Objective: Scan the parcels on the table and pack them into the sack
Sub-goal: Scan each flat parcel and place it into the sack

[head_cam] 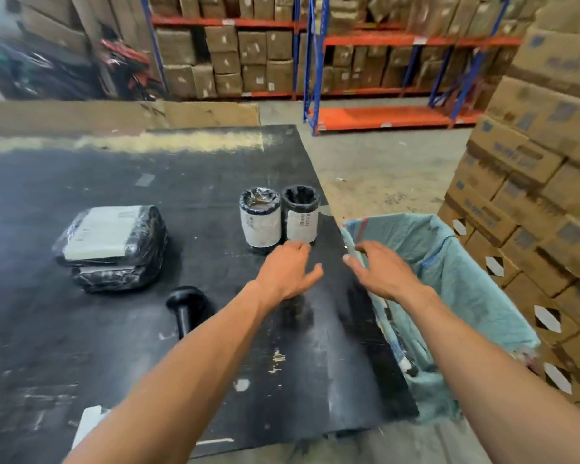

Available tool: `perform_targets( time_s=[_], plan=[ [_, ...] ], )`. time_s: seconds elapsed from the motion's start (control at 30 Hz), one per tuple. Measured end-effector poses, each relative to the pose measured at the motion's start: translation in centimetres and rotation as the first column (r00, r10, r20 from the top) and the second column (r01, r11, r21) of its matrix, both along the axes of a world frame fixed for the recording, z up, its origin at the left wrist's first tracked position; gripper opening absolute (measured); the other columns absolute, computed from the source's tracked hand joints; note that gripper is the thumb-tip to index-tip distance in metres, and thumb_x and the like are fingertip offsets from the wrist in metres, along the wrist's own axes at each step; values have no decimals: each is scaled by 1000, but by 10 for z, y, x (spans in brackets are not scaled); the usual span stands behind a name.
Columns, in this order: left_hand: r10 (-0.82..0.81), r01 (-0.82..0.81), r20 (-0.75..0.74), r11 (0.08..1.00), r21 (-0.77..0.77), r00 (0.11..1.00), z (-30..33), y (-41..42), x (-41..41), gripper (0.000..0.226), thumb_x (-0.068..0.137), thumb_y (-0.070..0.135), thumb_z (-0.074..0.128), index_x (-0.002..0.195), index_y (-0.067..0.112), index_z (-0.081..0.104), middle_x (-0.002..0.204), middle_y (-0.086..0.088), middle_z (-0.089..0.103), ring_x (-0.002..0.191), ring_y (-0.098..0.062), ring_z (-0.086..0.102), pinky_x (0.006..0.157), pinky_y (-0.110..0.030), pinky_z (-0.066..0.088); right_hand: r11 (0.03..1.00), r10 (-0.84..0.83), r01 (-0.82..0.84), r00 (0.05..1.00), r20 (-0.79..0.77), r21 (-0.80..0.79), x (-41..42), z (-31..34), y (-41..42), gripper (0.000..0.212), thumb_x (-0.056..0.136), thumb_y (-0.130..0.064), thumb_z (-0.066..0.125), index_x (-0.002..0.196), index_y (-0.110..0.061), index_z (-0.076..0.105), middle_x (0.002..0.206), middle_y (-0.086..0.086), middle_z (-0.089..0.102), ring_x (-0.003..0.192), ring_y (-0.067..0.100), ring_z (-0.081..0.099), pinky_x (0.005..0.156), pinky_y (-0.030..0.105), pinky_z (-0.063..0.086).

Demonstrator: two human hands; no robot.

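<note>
Your left hand and right hand reach out spread and empty, just short of the two cylinder parcels. Left of these lie the flat wrapped parcels; right hangs the sack. At least three parcels remain.

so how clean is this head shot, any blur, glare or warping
Head view: both hands, left and right, are smeared by motion; the shelves behind are soft; the wide lens bows the table edge and leans the box stack inward; dull sheen shows on the flat wrapped parcel and on the tabletop's far strip; the labels on the two round parcels are unreadable.
</note>
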State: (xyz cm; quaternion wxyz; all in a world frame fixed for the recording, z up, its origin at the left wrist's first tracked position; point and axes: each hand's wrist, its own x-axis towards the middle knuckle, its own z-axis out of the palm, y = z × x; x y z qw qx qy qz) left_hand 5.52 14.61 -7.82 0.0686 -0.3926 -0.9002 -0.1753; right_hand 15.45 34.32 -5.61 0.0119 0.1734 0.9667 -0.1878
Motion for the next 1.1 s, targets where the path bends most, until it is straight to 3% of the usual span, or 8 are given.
perform_targets(
  time_s=[0.2, 0.3, 0.4, 0.57, 0.8, 0.87, 0.93, 1.1],
  plan=[
    [141, -130, -166, 989, 77, 976, 33, -128, -42, 42, 87, 43, 49, 84, 6, 68, 82, -11, 67, 81, -35, 65, 69, -40, 51, 988, 155, -156, 987, -51, -3, -51, 18, -118, 60, 101, -63, 50, 133, -14, 65, 132, 9, 69, 122, 29, 63, 89, 35, 46],
    [308, -294, -175, 950, 101, 935, 46, -194, -71, 50, 88, 46, 44, 89, 3, 68, 86, -15, 66, 84, -38, 64, 72, -44, 52, 965, 256, -257, 966, -39, -43, -68, 25, -179, 60, 101, -65, 50, 129, -13, 65, 125, 8, 70, 118, 29, 62, 83, 34, 42],
    [526, -524, -113, 850, 54, 843, 57, -249, -94, 44, 96, 41, 54, 111, 2, 63, 110, -21, 63, 106, -41, 57, 88, -46, 45, 942, 326, -324, 945, 12, -83, -80, 28, -229, 72, 100, -68, 49, 146, -13, 55, 140, 10, 64, 132, 29, 57, 104, 39, 46],
    [775, -776, 96, 630, -33, 625, 52, -302, -116, 74, 95, 63, 47, 143, 6, 43, 138, -24, 47, 126, -42, 45, 104, -49, 37, 935, 355, -346, 917, 180, -83, -86, 18, -285, 91, 91, -83, 45, 152, -16, 46, 148, 14, 57, 135, 36, 55, 108, 47, 47],
    [785, -784, 343, 594, -178, 517, 46, -316, -144, 96, 85, 77, 49, 159, 27, 16, 150, -28, 32, 134, -48, 36, 106, -54, 35, 965, 219, -168, 939, 263, -203, -89, -4, -308, 106, 79, -74, 71, 161, -23, 28, 152, 18, 46, 139, 40, 49, 110, 45, 46],
    [781, -774, 383, 595, -217, 493, 49, -323, -156, 110, 76, 81, 58, 160, 30, 10, 153, -25, 35, 137, -47, 36, 107, -53, 36, 953, 135, -51, 954, 268, -299, -88, -10, -308, 107, 76, -65, 80, 159, -19, 30, 151, 17, 51, 137, 37, 52, 92, 37, 54],
    [741, -747, 486, 621, -237, 462, 51, -333, -169, 132, 62, 84, 69, 161, 28, 3, 160, -15, 32, 143, -42, 33, 114, -53, 32, 921, 88, 27, 958, 275, -389, -86, -16, -308, 94, 76, -52, 85, 152, -19, 40, 142, 12, 60, 124, 29, 59, 68, 26, 51],
    [707, -762, 575, 613, -207, 412, 47, -333, -165, 154, 34, 90, 72, 159, 36, 0, 161, -6, 34, 142, -40, 37, 111, -53, 35, 684, 22, 194, 958, 286, -703, -86, -21, -305, 48, 77, -16, 74, 121, -12, 55, 85, 9, 70, 59, 22, 65, 55, 31, 58]
  ],
)
